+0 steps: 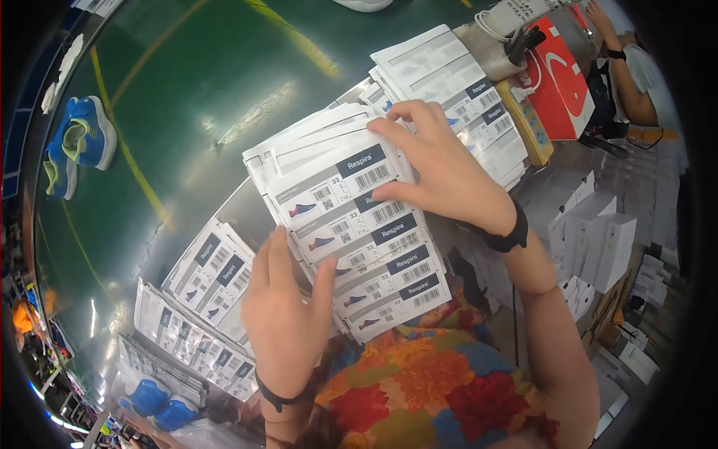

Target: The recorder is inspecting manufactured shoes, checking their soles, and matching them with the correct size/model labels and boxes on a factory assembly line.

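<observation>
A thick stack of white label sheets (314,202), printed with small shoe pictures, dark blue blocks and barcodes, lies in front of me with its top sheets fanned unevenly. My left hand (288,322) rests along the stack's left edge, fingers stretched and thumb apart over the lower labels. At the upper right, my right hand (445,168) touches the same stack. Its index fingertip is at the top corner and its thumb lies on the right edge, with a wide gap between them. Whether any sheet is lifted, I cannot tell.
More label stacks lie at the left (213,280) and upper right (449,75). Blue shoes (82,138) stand on the green surface (194,82). A red box (557,82) and a wooden block (527,123) are at the right, near another person's arm (628,82). White folded cards (598,239) stand below.
</observation>
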The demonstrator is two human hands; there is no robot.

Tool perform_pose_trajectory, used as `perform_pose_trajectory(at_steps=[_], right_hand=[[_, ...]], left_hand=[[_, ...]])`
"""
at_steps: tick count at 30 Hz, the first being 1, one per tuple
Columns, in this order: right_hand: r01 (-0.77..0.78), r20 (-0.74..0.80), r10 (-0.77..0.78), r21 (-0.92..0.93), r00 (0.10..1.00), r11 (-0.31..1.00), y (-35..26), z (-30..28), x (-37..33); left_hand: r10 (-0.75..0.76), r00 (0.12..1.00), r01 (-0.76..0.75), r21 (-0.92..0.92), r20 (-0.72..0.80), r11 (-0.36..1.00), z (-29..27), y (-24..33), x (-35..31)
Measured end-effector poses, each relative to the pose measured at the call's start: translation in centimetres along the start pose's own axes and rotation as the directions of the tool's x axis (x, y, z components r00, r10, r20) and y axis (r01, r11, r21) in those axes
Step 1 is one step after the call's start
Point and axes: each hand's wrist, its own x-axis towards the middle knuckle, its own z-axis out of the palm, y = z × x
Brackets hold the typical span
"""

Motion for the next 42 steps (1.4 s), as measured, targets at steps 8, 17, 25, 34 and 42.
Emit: perform_pose_trajectory(at_steps=[8,17,25,34,42], right_hand=[[0.123,0.205,-0.215,0.387,0.955,0.914,-0.8,-2.0,-1.4],[-0.11,-0.144,0.126,0.114,0.981,0.987,0.3,-1.1,2.0],[0.05,-0.129,-0.068,-0.137,0.989,0.989,0.2,-0.9,0.8],[0.325,-0.016,-0.398,0.605,0.917,0.726,-3.4,-1.0,-3.6],[-0.023,-0.225,0.077,0.232,0.971,0.972,-2.2,-1.7,-1.3]], left_hand=[[0.072,0.989,-0.102,-0.241,-0.132,0.965,-0.7,-1.7,1.1],[0.484,0.872,-0.42,-0.625,-0.076,0.658,-1.4,-0.9,-2.0],[0.394,0.911,-0.403,-0.475,-0.124,0.783,-2.2,-0.7,-1.6],[-0.048,0.904,0.428,-0.902,0.426,0.061,-0.2,-0.5,-0.5],[-0.24,0.951,0.305,-0.721,0.195,0.623,0.5,0.1,1.3]])
